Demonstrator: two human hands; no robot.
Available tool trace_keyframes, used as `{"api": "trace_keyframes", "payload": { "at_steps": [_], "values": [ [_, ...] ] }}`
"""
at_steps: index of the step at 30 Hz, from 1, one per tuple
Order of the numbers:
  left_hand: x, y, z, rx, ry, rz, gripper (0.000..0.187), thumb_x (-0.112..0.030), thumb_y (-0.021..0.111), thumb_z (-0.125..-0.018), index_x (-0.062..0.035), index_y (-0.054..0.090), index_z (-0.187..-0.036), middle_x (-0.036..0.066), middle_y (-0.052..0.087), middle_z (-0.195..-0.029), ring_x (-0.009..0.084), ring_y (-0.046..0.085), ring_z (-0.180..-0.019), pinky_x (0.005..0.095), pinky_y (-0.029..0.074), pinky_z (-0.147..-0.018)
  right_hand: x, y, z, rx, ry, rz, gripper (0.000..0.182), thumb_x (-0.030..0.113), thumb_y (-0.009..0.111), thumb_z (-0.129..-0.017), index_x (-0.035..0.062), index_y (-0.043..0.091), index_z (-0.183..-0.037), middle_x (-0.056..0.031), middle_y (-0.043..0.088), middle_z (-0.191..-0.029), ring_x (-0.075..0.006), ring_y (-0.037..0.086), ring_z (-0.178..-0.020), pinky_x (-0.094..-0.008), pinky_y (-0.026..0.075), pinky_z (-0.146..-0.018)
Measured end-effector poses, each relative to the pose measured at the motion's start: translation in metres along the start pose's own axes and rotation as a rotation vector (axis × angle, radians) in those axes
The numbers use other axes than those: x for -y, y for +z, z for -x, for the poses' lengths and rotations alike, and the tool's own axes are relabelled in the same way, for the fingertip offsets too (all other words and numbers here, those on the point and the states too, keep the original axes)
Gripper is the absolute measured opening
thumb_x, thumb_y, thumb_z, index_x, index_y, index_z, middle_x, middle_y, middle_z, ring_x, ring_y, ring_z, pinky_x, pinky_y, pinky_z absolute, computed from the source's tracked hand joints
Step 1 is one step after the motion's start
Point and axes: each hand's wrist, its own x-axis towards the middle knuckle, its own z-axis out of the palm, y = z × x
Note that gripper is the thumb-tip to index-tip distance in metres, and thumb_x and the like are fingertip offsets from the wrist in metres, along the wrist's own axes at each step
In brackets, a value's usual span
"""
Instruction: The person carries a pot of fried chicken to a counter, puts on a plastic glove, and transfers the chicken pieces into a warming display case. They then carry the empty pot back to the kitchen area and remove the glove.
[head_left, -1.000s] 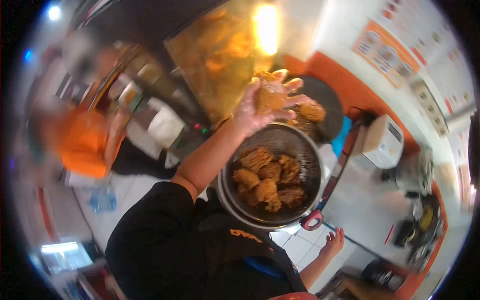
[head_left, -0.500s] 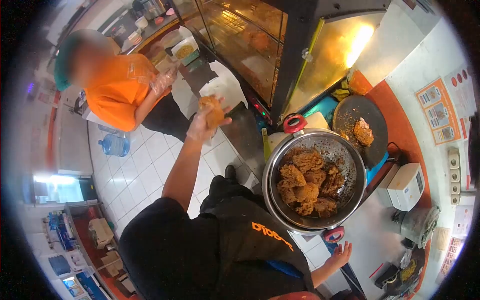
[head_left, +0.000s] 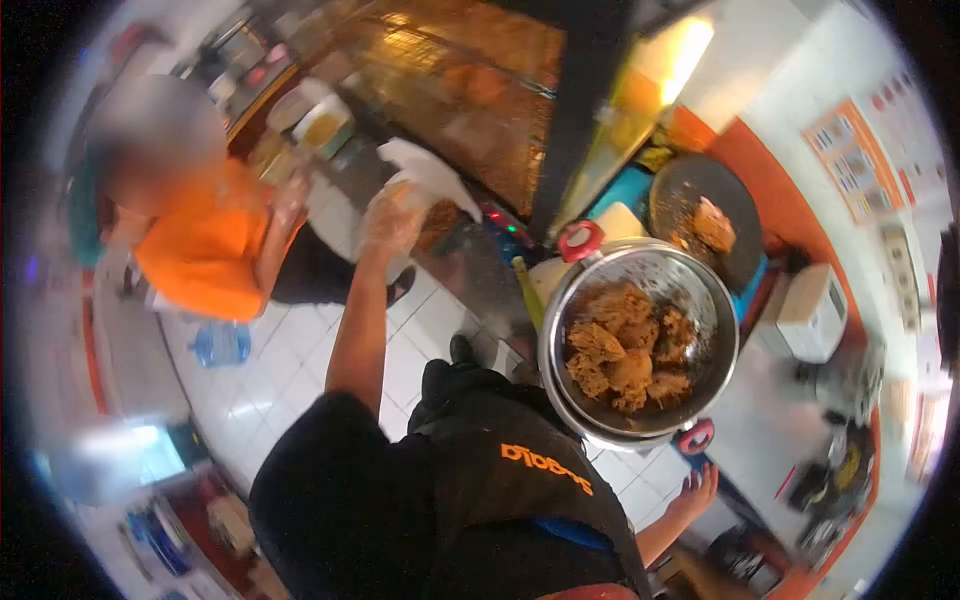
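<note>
My left hand (head_left: 392,218), in a clear plastic glove, reaches out at the white paper (head_left: 430,175) on the dark counter. A brown piece of fried chicken (head_left: 437,224) shows at its right side, partly hidden by the hand and blurred. Below the pot's red handle (head_left: 696,436), my right hand (head_left: 692,492) is bare, fingers apart, holding nothing. Several pieces of fried chicken (head_left: 628,345) lie in the steel pot (head_left: 700,300), its inner wall dotted with crumbs. Another fried piece (head_left: 713,226) rests on a round dark stone slab (head_left: 690,185).
A co-worker in an orange shirt (head_left: 205,255) stands at the left, gloved hands near a box of food (head_left: 325,130). A glass warming cabinet (head_left: 470,90) is behind the counter. A white device (head_left: 812,312) stands at the right. A water bottle (head_left: 220,344) lies on the tiled floor.
My left hand has moved a little left with the piece of fried chicken and turned, reaching the paper, which is now lifted. The view has shifted. My right hand stays open.
</note>
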Motion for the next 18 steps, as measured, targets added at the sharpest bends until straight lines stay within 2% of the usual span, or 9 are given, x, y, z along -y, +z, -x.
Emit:
{"api": "trace_keyframes", "payload": {
  "at_steps": [3, 6, 7, 10, 12, 13, 14, 16, 18],
  "values": [
    [-0.107, -0.041, 0.017, -0.055, 0.001, 0.185, 0.031, -0.007, 0.054, -0.076, -0.0009, 0.063, -0.105, 0.016, 0.063, -0.106, 0.0296, 0.059, -0.100, 0.0350, 0.045, -0.091, 0.001, 0.004, 0.013, 0.008, -0.046, -0.005, 0.042, 0.017, 0.056, -0.088, 0.0061, 0.050, -0.128, -0.0062, 0.061, -0.115, -0.0178, 0.056, -0.089, -0.0298, 0.044, -0.077],
    [-0.204, -0.023, 0.037, 0.052, -0.254, 0.828, 0.015, -0.006, 0.055, -0.082, -0.0021, 0.064, -0.094, 0.013, 0.065, -0.094, 0.0265, 0.062, -0.091, 0.0335, 0.047, -0.082, -0.010, 0.001, 0.014, -0.019, -0.051, -0.056, 0.039, 0.014, 0.054, -0.089, 0.0056, 0.051, -0.127, -0.0055, 0.061, -0.113, -0.0128, 0.056, -0.079, -0.0257, 0.045, -0.069],
    [-0.232, -0.027, 0.024, -0.026, 0.258, 0.645, 0.012, -0.006, 0.057, -0.083, -0.0031, 0.064, -0.092, 0.014, 0.065, -0.092, 0.0272, 0.063, -0.087, 0.0355, 0.049, -0.079, -0.011, 0.000, 0.017, -0.028, -0.039, -0.065, 0.039, 0.014, 0.054, -0.089, 0.0054, 0.051, -0.127, -0.0056, 0.062, -0.112, -0.0122, 0.056, -0.078, -0.0253, 0.046, -0.068],
    [-0.315, -0.014, -0.003, 0.233, 0.451, 0.668, 0.017, 0.002, 0.053, -0.079, -0.0023, 0.063, -0.092, 0.015, 0.063, -0.086, 0.0297, 0.062, -0.078, 0.0341, 0.050, -0.071, -0.013, -0.007, 0.025, -0.062, -0.031, -0.099, 0.039, 0.014, 0.055, -0.089, 0.0043, 0.051, -0.126, -0.0065, 0.062, -0.110, -0.0118, 0.056, -0.077, -0.0250, 0.046, -0.067],
    [-0.351, 0.011, -0.032, 0.478, 0.534, 0.607, 0.035, -0.019, 0.053, -0.090, -0.0070, 0.052, -0.123, 0.006, 0.062, -0.087, 0.0127, 0.056, -0.067, 0.0259, 0.048, -0.065, -0.023, -0.019, 0.021, -0.071, -0.036, -0.099, 0.044, 0.018, 0.057, -0.087, 0.0042, 0.049, -0.128, -0.0062, 0.063, -0.109, -0.0143, 0.056, -0.080, -0.0272, 0.044, -0.069],
    [-0.383, 0.007, -0.048, 0.856, 0.246, 0.627, 0.037, -0.021, 0.049, -0.092, -0.0082, 0.049, -0.127, 0.004, 0.057, -0.091, 0.0099, 0.054, -0.076, 0.0250, 0.045, -0.070, -0.027, -0.026, 0.021, -0.081, -0.038, -0.110, 0.044, 0.018, 0.057, -0.087, 0.0042, 0.049, -0.128, -0.0062, 0.063, -0.109, -0.0143, 0.056, -0.080, -0.0272, 0.044, -0.069],
    [-0.389, 0.090, -0.069, 0.691, 0.337, 0.647, 0.036, -0.021, 0.047, -0.092, -0.0078, 0.050, -0.125, 0.007, 0.057, -0.101, 0.0157, 0.055, -0.085, 0.0274, 0.045, -0.079, -0.030, -0.031, 0.022, -0.102, -0.023, -0.122, 0.044, 0.018, 0.058, -0.086, 0.0044, 0.049, -0.128, -0.0059, 0.063, -0.108, -0.0143, 0.056, -0.080, -0.0271, 0.044, -0.069],
    [-0.419, 0.155, -0.119, 0.795, 0.442, 0.416, 0.051, -0.023, 0.052, -0.086, -0.0058, 0.045, -0.133, 0.015, 0.048, -0.132, 0.0284, 0.050, -0.118, 0.0378, 0.041, -0.098, -0.039, -0.043, 0.020, -0.153, 0.018, -0.145, 0.044, 0.018, 0.059, -0.085, 0.0047, 0.051, -0.126, -0.0048, 0.063, -0.106, -0.0141, 0.055, -0.076, -0.0268, 0.043, -0.069],
    [-0.466, 0.156, -0.147, 0.963, 0.494, -0.041, 0.067, -0.037, 0.062, -0.077, -0.0052, 0.045, -0.134, 0.015, 0.041, -0.140, 0.0281, 0.043, -0.127, 0.0392, 0.039, -0.100, -0.044, -0.054, 0.022, -0.177, 0.038, -0.140, 0.042, 0.016, 0.057, -0.087, 0.0032, 0.051, -0.126, -0.0065, 0.063, -0.108, -0.0137, 0.055, -0.077, -0.0263, 0.044, -0.067]
  ]
}}
